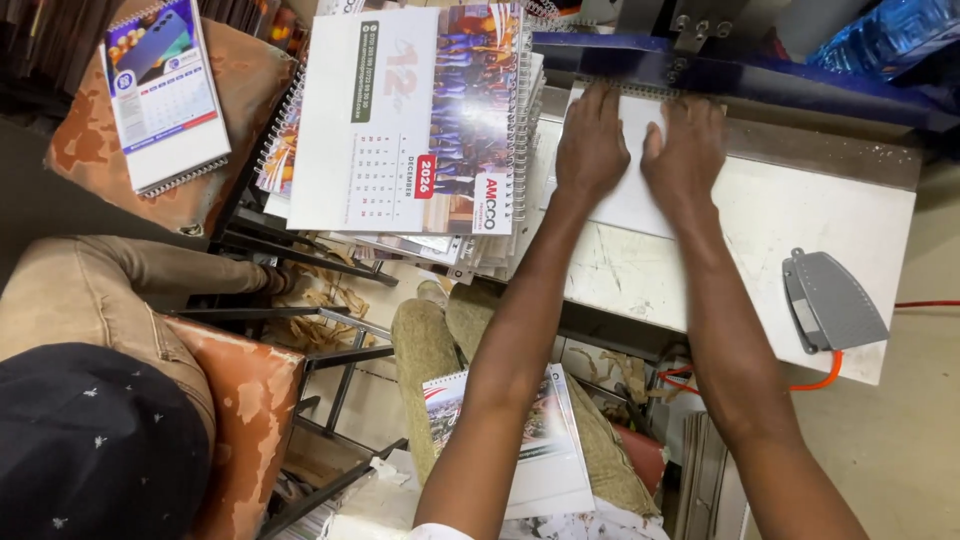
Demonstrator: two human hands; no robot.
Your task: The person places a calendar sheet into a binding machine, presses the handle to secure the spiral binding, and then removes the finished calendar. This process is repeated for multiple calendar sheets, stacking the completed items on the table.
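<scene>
both palms pressing a white sheet stack into the binding machine

nearest the camera, a spiral-bound calendar (545, 450) lies on the person's lap, kept close, probably as a piece set aside within reach. beside the knee a worn orange chair (250, 400) stands, and another person sits at lower left, only a dark cap and tan sleeve showing

further out, both forearms stretch forward over the white worktable (800, 220). a grey foot pedal (832, 300) with an orange cable rests on the table's right part, apart from the hands

left hand (590, 140) and right hand (685, 150) lie flat, fingers spread, palms down on the white sheet stack (630, 195), not gripping, just pressing. the flat hold likely keeps the pages square and the far edge pushed against the blue binding machine (720, 70), where a wire coil shows along that edge

left of the hands, a pile of finished wall calendars (420, 120) is stacked near the machine. farthest left, a small desk calendar (165, 95) lies on an orange cushion (250, 90)
</scene>
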